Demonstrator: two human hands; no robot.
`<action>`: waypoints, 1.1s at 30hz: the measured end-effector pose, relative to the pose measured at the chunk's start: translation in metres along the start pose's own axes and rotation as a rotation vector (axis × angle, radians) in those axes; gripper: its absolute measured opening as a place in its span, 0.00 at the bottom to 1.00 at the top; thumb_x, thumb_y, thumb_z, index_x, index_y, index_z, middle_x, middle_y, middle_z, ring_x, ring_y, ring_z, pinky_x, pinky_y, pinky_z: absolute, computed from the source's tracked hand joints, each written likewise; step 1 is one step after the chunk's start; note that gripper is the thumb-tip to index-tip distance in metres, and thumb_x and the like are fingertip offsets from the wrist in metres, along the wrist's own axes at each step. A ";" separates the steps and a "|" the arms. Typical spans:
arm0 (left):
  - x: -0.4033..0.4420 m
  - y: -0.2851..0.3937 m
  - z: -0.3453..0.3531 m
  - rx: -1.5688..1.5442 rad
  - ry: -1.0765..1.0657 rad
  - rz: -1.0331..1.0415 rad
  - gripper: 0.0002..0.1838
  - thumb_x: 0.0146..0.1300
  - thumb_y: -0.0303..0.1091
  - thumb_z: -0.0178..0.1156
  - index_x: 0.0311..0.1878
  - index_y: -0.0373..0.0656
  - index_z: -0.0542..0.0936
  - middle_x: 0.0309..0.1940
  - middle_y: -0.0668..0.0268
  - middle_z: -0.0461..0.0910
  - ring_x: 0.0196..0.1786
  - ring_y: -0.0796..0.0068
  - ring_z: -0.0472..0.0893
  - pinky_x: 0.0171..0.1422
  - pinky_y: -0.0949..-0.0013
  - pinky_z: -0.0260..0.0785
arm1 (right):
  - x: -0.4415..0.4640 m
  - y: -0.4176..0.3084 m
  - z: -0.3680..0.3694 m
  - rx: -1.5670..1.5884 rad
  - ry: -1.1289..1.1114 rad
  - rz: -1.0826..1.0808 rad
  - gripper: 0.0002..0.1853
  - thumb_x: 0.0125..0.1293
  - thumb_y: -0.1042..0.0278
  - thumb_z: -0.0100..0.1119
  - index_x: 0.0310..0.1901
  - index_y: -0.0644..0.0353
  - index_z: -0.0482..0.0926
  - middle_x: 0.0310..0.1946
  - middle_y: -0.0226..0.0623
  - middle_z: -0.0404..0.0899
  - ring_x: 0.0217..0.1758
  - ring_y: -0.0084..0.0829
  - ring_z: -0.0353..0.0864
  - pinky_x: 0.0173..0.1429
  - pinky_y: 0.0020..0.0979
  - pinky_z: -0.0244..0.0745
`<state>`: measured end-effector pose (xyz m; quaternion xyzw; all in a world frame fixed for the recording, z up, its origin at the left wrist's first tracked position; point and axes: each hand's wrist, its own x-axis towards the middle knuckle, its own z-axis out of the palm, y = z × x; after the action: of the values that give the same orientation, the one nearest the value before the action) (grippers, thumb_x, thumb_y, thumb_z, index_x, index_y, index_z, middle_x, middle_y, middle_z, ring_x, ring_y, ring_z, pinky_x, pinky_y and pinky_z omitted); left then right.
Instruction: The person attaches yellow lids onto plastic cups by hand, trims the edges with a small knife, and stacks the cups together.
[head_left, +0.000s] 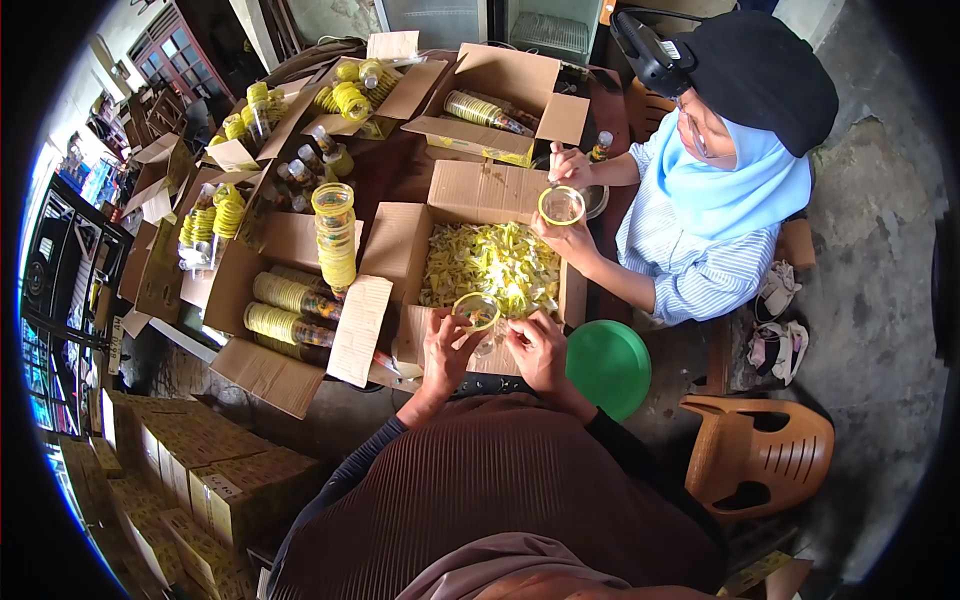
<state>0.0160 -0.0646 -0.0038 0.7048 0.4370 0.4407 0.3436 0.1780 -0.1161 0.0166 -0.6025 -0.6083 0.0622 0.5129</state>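
My left hand (448, 350) grips a clear plastic cup (478, 311) with a yellow rim, thumb and fingers closed on its side. The cup is tilted over the near edge of an open cardboard box (395, 245). Close to the cup's right side is my right hand (538, 350), its fingers pinched together; what they hold, if anything, is hidden. Loose yellow and whitish strips (490, 262) fill the box. Left of it stands a tall stack of yellow-rimmed cups (335, 235).
A co-worker (700, 220) at the right holds another yellow-rimmed cup (562, 206). More cardboard boxes (275, 375) with stacked cups and bottles line the left and back. A green round tub (608, 370) and a brown plastic chair (765, 455) are at my right.
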 end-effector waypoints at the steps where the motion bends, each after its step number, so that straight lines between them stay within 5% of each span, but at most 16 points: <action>1: 0.000 0.000 0.000 0.021 0.006 -0.010 0.15 0.54 0.24 0.72 0.42 0.37 0.77 0.47 0.56 0.72 0.45 0.61 0.82 0.47 0.65 0.85 | 0.000 0.000 0.001 -0.032 0.008 -0.046 0.09 0.51 0.79 0.69 0.34 0.59 0.80 0.26 0.36 0.73 0.26 0.35 0.77 0.30 0.35 0.73; 8: 0.005 0.017 0.001 0.004 0.086 -0.057 0.15 0.48 0.24 0.76 0.35 0.34 0.78 0.39 0.57 0.73 0.40 0.65 0.78 0.38 0.66 0.81 | 0.000 -0.003 0.006 -0.063 0.035 -0.084 0.09 0.50 0.79 0.70 0.32 0.59 0.79 0.25 0.35 0.72 0.26 0.35 0.76 0.29 0.35 0.71; 18: 0.003 0.007 0.006 0.085 0.112 -0.013 0.14 0.46 0.26 0.77 0.34 0.36 0.80 0.37 0.57 0.77 0.41 0.62 0.77 0.46 0.62 0.70 | -0.001 0.001 0.020 0.030 0.061 0.089 0.09 0.51 0.80 0.68 0.34 0.61 0.80 0.26 0.39 0.74 0.26 0.37 0.78 0.30 0.35 0.72; 25: 0.000 0.001 0.006 0.133 0.089 -0.028 0.16 0.50 0.35 0.77 0.31 0.34 0.80 0.32 0.55 0.75 0.36 0.59 0.75 0.42 0.59 0.69 | -0.003 0.008 0.021 0.076 0.099 0.058 0.09 0.51 0.80 0.69 0.34 0.61 0.79 0.26 0.38 0.76 0.27 0.38 0.80 0.31 0.34 0.74; 29: -0.004 -0.017 0.013 -0.121 0.050 -0.190 0.18 0.53 0.38 0.76 0.30 0.32 0.80 0.30 0.58 0.73 0.34 0.66 0.75 0.41 0.64 0.68 | -0.004 0.005 0.018 0.059 0.096 0.040 0.09 0.51 0.80 0.68 0.35 0.61 0.80 0.26 0.37 0.76 0.27 0.36 0.80 0.30 0.33 0.74; 32: -0.010 -0.035 0.014 -0.113 -0.017 -0.171 0.13 0.58 0.28 0.72 0.33 0.31 0.76 0.33 0.67 0.70 0.38 0.80 0.75 0.39 0.76 0.78 | -0.006 0.004 0.018 0.095 0.097 0.037 0.10 0.51 0.81 0.68 0.35 0.62 0.80 0.26 0.38 0.76 0.27 0.36 0.80 0.30 0.32 0.74; 33: -0.009 -0.022 0.014 -0.152 0.054 -0.187 0.17 0.52 0.36 0.77 0.30 0.33 0.80 0.28 0.61 0.71 0.31 0.69 0.70 0.37 0.64 0.65 | -0.005 0.000 0.014 0.086 0.066 0.053 0.11 0.50 0.82 0.69 0.35 0.62 0.79 0.27 0.38 0.76 0.27 0.35 0.80 0.31 0.32 0.74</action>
<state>0.0200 -0.0656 -0.0313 0.6207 0.4756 0.4573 0.4236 0.1667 -0.1129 0.0074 -0.5976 -0.5715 0.0819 0.5564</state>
